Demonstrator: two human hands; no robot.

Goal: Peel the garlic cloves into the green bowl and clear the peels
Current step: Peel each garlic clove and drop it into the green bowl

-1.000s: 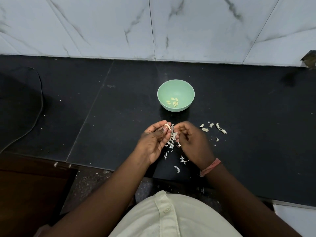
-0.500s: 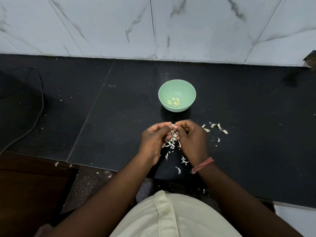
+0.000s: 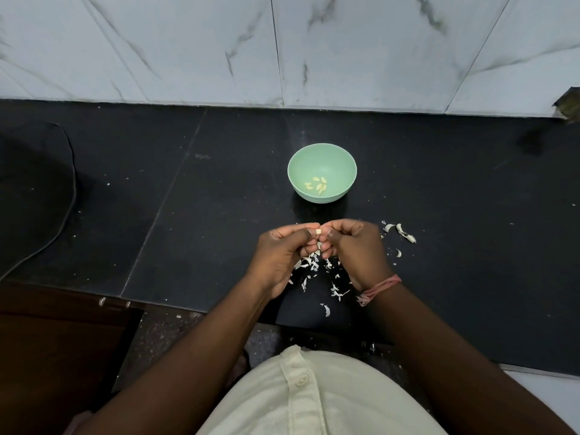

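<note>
I see a small pale garlic clove (image 3: 318,240) pinched between my two hands, above the black counter (image 3: 455,215) and on the near side of the green bowl (image 3: 322,152). My left hand (image 3: 279,255) grips it with thumb and curled fingers, and my right hand (image 3: 354,249) pinches it from the other side. Most of the clove is hidden by the fingertips, so I cannot tell how much skin is on it. In the bowl lie about six peeled cloves (image 3: 317,185); they overlap, so the count is not sure. Under the hands is a heap of white peels (image 3: 314,265), too many and too small to count, partly covered by the hands. To the right I count about three unpeeled cloves (image 3: 405,232). A pink thread (image 3: 378,288) is around my right wrist.
</note>
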